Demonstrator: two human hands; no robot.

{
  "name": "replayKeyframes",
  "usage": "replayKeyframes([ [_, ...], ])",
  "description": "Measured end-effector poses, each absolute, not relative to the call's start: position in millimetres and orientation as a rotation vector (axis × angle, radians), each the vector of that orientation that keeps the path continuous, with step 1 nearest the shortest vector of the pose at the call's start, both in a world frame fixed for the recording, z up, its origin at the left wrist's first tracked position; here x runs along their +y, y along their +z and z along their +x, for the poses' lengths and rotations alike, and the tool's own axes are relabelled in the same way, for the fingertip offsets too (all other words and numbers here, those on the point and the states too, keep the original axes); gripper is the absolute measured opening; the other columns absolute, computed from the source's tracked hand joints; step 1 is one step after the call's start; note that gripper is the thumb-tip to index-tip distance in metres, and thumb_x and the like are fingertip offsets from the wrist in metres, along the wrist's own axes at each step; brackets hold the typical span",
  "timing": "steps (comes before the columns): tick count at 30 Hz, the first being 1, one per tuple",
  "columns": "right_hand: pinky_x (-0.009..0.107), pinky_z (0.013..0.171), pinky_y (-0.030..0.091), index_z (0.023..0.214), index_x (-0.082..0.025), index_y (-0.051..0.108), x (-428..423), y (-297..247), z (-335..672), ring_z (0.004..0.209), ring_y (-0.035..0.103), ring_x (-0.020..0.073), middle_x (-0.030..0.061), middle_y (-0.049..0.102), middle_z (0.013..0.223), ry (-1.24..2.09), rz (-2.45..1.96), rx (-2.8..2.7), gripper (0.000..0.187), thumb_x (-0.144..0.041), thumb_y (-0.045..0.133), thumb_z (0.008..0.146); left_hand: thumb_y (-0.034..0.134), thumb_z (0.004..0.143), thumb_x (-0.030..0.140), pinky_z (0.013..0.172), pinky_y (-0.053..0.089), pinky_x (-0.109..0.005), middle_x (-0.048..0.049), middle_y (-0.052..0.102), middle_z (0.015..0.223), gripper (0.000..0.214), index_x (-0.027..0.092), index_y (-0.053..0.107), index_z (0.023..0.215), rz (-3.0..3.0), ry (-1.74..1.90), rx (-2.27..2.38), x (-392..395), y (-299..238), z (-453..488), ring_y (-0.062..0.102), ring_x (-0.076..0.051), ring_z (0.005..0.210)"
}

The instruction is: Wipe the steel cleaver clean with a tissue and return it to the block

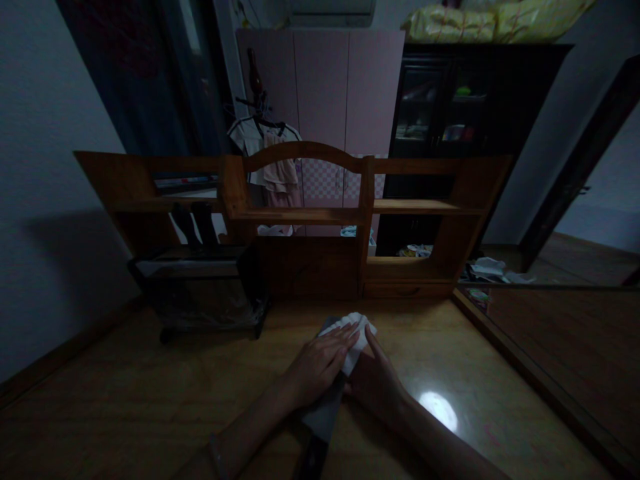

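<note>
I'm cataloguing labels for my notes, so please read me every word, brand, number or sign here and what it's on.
No text can be read.
Yellow bags: reddish marks, too blurred to read.
Flat items on the left shelf: too small and dark to read.
Knife and white cloth: no lettering visible.

Knife (321, 417): blade partly covered by left hand (320, 361) and cloth (353, 360); handle cut off at bottom edge. Cloth: partly hidden beneath left hand. Right hand (375, 377): most fingers hidden. Cabinet (515, 93) contents: too dim to identify.
</note>
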State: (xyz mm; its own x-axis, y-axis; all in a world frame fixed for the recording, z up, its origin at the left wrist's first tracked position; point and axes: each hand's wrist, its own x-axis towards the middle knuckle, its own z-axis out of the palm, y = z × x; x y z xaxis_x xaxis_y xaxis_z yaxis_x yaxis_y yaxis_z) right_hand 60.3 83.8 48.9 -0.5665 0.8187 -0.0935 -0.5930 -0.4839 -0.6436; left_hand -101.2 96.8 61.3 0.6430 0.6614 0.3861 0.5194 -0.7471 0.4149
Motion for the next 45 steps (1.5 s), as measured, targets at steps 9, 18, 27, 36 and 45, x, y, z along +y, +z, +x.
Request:
replayKeyframes([
  [9, 0.032, 0.068, 0.048, 0.124, -0.023, 0.058, 86.3, 52.9, 61.4, 0.071, 0.064, 0.0188, 0.004, 0.068, 0.082, 2.148, -0.589, -0.706, 0.06, -0.068, 0.037, 0.09, 0.022, 0.103, 0.026, 0.121, 0.026, -0.039, 0.0005, 0.031, 0.156, 0.046, 0.024, 0.038, 0.147, 2.548, 0.869, 1.247, 105.0, 50.6, -105.4, 0.026, -0.014, 0.144],
  [18, 0.035, 0.07, 0.048, 0.122, -0.022, 0.058, 83.2, 58.4, 62.3, 0.072, 0.063, 0.0199, 0.0033, 0.065, 0.076, 2.158, -0.631, -0.735, 0.062, -0.069, 0.034, 0.09, 0.021, 0.103, 0.023, 0.121, 0.026, -0.039, 0.0006, 0.031, 0.156, 0.048, 0.024, 0.035, 0.148, 2.544, 0.875, 1.181, 107.2, 50.7, -107.0, 0.025, -0.014, 0.145],
  [27, 0.035, 0.071, 0.049, 0.109, -0.017, 0.062, 92.0, 54.4, 71.0, 0.068, 0.063, 0.0187, 0.0044, 0.066, 0.076, 2.158, -0.58, -0.611, 0.059, -0.068, 0.042, 0.088, 0.022, 0.102, 0.024, 0.12, 0.028, -0.039, 0.0, 0.035, 0.153, 0.047, 0.023, 0.038, 0.146, 2.409, 0.945, 1.332, 113.8, 40.4, -113.3, 0.03, -0.015, 0.143],
  [36, 0.036, 0.075, 0.049, 0.125, -0.017, 0.058, 96.8, 60.5, 81.7, 0.081, 0.066, 0.0217, 0.0096, 0.07, 0.096, 2.079, -0.558, -0.629, 0.062, -0.066, 0.041, 0.089, 0.022, 0.102, 0.02, 0.12, 0.027, -0.041, -0.0006, 0.03, 0.155, 0.048, 0.023, 0.034, 0.148, 2.513, 0.897, 1.246, 113.5, 42.0, -116.7, 0.026, -0.016, 0.144],
  [45, 0.038, 0.089, 0.045, 0.123, -0.015, 0.059, 97.9, 57.4, 80.3, 0.094, 0.065, 0.0232, 0.0101, 0.07, 0.102, 2.084, -0.505, -0.616, 0.061, -0.064, 0.039, 0.09, 0.024, 0.102, 0.023, 0.122, 0.023, -0.039, 0.0005, 0.023, 0.158, 0.05, 0.023, 0.025, 0.152, 2.739, 0.7, 1.039, 88.3, 59.6, -95.5, 0.022, -0.015, 0.146],
])
